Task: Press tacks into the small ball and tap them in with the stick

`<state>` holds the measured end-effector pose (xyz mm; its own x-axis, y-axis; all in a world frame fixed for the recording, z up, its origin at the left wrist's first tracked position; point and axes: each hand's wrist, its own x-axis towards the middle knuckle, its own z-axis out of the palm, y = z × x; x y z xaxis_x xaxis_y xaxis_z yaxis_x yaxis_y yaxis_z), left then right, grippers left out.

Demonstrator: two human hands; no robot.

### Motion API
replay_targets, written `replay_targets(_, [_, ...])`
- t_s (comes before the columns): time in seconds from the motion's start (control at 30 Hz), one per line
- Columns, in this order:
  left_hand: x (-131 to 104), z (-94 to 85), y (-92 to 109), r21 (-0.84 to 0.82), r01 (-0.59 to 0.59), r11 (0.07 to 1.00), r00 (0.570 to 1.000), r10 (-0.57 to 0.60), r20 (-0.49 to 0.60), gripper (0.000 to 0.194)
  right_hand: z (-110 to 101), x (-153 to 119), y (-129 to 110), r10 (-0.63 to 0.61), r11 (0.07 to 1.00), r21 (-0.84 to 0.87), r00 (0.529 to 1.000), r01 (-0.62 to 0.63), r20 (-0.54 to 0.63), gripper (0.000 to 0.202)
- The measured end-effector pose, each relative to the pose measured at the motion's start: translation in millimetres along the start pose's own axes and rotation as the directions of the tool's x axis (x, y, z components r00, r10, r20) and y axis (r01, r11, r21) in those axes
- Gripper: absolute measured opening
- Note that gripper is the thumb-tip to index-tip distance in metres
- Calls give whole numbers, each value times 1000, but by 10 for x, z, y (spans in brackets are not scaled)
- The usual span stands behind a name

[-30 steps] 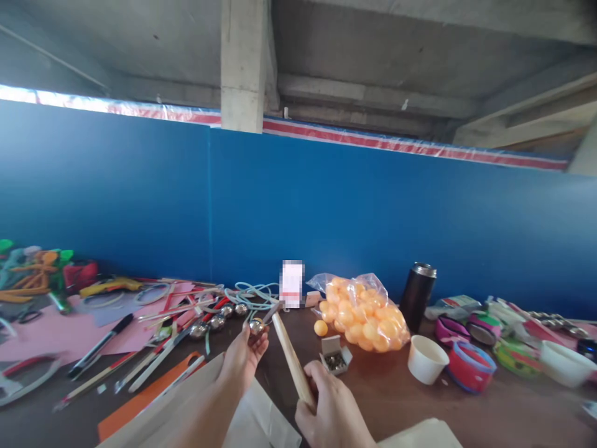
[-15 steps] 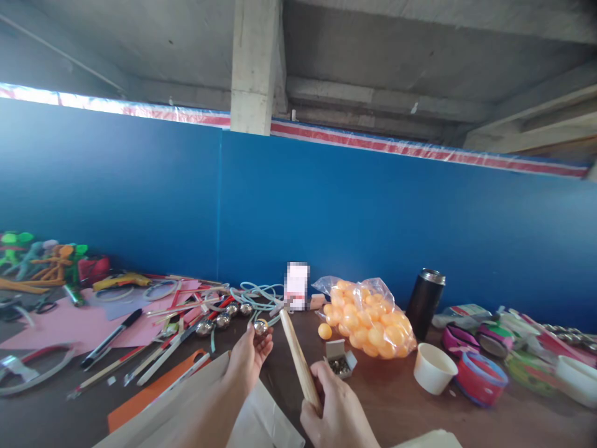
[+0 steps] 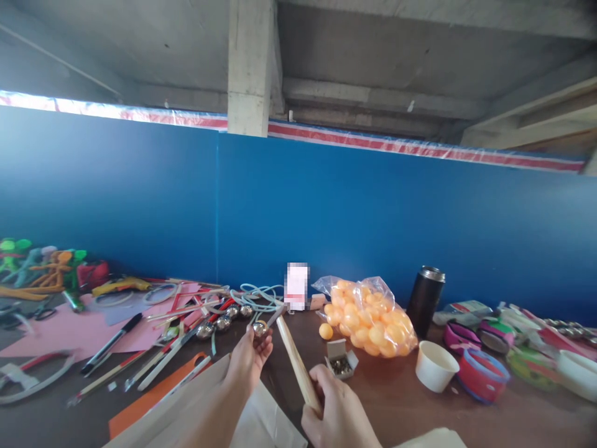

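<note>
My left hand (image 3: 249, 361) is closed on a shiny silver ball (image 3: 260, 329), its thumb and fingertips around the lower part. A thin greyish strip (image 3: 275, 317) shows just beyond the ball; I cannot tell whether it is joined to it. In my right hand (image 3: 333, 401) is a pale wooden stick (image 3: 296, 361), gripped near its lower end and slanting up to the left. Its far tip is to the right of the ball, apart from it. Several more silver balls (image 3: 222, 322) lie to the left. Brown paper (image 3: 270, 417) lies under my left forearm.
A clear bag of orange balls (image 3: 373, 317), a loose orange ball (image 3: 325, 331) and an open small box (image 3: 341, 361) lie to the right. Beyond are a black bottle (image 3: 426, 298) and a paper cup (image 3: 436, 367). Leftward are a black marker (image 3: 112, 343), sticks and pink paper (image 3: 60, 323).
The stick's tip has shifted slightly left and down, closer to the silver ball. Both hands keep their holds; the view has moved a little.
</note>
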<state>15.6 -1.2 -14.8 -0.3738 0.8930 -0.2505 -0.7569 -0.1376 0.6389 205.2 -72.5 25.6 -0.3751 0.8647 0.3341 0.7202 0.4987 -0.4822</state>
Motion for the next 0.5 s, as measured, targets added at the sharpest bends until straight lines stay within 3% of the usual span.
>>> replay_targets(0.23, [-16, 18, 4, 6, -9, 1000, 1000, 9, -8, 16, 11, -11, -5, -12, 1000, -9, 1000, 13, 3, 23])
replay_targets(0.4, [-4, 3, -3, 23, -3, 1000, 1000, 3, -1, 17, 41, -23, 17, -4, 1000, 5, 997, 4, -76, 22])
replay_targets(0.5, [3, -10, -7, 25, -14, 1000, 1000, 14, -1, 16, 49, -26, 22, -25, 1000, -16, 999, 24, -40, 23])
